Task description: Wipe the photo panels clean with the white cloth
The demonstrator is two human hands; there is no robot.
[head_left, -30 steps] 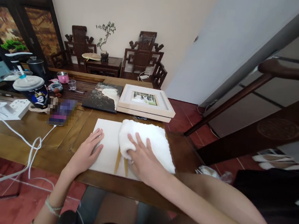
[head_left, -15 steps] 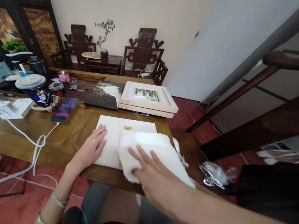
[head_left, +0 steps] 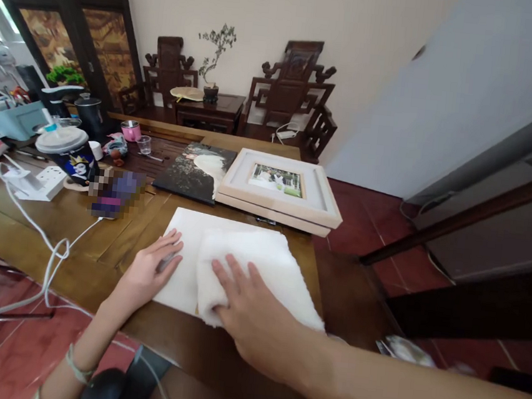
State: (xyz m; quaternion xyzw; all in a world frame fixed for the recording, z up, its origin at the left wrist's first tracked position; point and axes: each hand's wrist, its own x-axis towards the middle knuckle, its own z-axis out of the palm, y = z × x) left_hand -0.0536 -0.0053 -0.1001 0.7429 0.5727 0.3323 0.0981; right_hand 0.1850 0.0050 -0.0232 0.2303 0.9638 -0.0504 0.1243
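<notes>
A flat white board [head_left: 178, 272] lies near the table's front edge. My left hand [head_left: 149, 270] rests on its left edge, fingers stretched out; a small grey patch shows between thumb and forefinger, too unclear to name. Over the board's middle and right part lies a folded, fluffy white towel [head_left: 261, 249]. My right hand [head_left: 255, 311] presses on the towel from above with fingers spread, its thumb tucked at the towel's folded left front corner. The towel hides most of the board's right side.
Behind the board are pale framed pictures [head_left: 325, 214], stacked, and a dark picture panel [head_left: 188, 176]. Further left stand a phone [head_left: 115, 197] on a white cable, a lidded cup [head_left: 70, 155], a power strip [head_left: 44, 184] and a pink mug [head_left: 130, 130]. A wooden chair [head_left: 433, 222] stands at right.
The towel and my right hand have moved left across the board, and a yellow mark on the board is now covered. My left hand stays at the board's left edge. The view has turned.
</notes>
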